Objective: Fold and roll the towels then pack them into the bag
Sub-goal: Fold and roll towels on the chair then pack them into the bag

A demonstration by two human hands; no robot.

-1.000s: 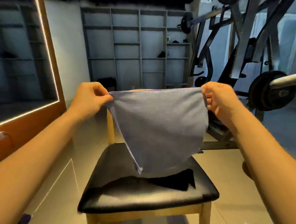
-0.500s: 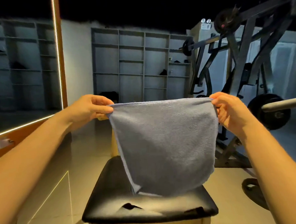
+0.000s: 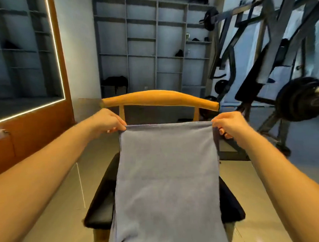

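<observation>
A grey towel (image 3: pixel 167 176) hangs stretched between my two hands over the black seat of a wooden chair (image 3: pixel 98 212). My left hand (image 3: pixel 107 121) pinches its upper left corner. My right hand (image 3: pixel 229 124) pinches the upper right corner. The towel covers most of the seat and runs down past the bottom of the view. No bag can be seen.
The chair's curved wooden backrest (image 3: pixel 159 98) rises just beyond my hands. A weight machine with a loaded barbell (image 3: pixel 298 98) stands to the right. Grey shelving (image 3: pixel 151 47) lines the back wall, and a lit mirror in a wooden panel (image 3: pixel 23 72) is at left.
Both hands have lowered the towel and brought it toward me, so it now drapes over the seat. The view has tipped downward and the backrest shows above the towel.
</observation>
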